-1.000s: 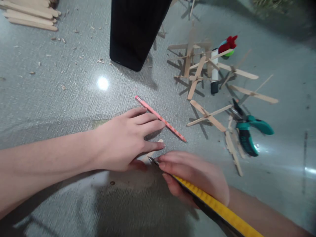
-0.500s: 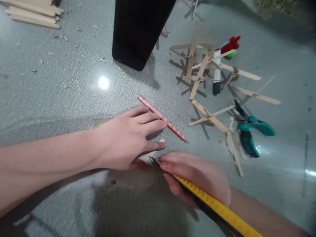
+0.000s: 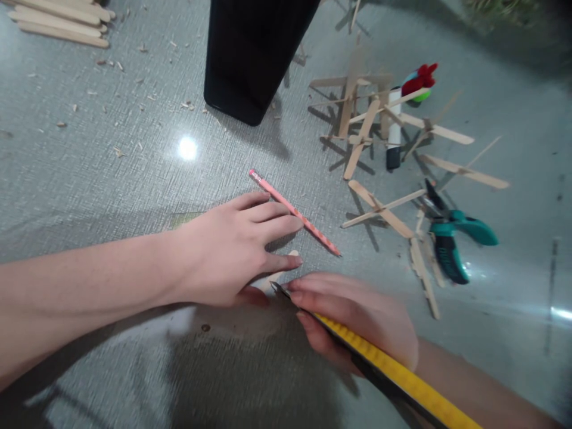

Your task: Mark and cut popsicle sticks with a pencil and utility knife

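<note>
My left hand [image 3: 241, 244] lies palm down on the grey table, its fingers spread. Under its index finger and beside the thumb is a pale wooden stick [image 3: 279, 276], pressed to the surface and partly hidden. A yellow and black utility knife [image 3: 379, 366] is gripped in my right hand [image 3: 353, 316], its blade tip at the stick's lower edge. Just beyond my left fingertips lies a pink pencil [image 3: 319, 235], which the middle finger touches or nearly touches.
A black device [image 3: 250, 59] stands at the top middle. Crossed wooden sticks [image 3: 379, 208], a white marker [image 3: 394, 128], red craft pieces [image 3: 417, 83] and teal pliers [image 3: 447, 232] lie to the right. Stacked sticks [image 3: 62, 24] are at upper left, with wood chips [image 3: 118, 152] below.
</note>
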Demonstrator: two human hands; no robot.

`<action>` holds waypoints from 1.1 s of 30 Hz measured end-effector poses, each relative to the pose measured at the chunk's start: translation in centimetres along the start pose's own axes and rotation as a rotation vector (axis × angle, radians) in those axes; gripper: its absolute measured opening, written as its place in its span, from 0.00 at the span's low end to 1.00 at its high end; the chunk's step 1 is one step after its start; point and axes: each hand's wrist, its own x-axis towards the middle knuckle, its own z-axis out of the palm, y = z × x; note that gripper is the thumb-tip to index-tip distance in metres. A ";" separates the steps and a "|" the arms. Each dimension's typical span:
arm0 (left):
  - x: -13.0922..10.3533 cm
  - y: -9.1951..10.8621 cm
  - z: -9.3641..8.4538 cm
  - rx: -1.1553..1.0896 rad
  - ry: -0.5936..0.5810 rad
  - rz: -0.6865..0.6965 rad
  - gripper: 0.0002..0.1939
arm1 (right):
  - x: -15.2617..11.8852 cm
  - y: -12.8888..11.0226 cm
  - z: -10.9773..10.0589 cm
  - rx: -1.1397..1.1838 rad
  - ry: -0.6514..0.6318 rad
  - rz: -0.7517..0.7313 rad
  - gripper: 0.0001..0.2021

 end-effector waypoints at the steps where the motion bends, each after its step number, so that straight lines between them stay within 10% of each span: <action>1: 0.0 0.0 0.0 0.001 0.001 0.000 0.32 | 0.0 0.0 0.0 -0.018 0.011 -0.019 0.20; 33: 0.2 0.1 0.0 -0.012 0.008 -0.008 0.29 | 0.4 0.6 0.2 0.143 -0.191 -0.054 0.07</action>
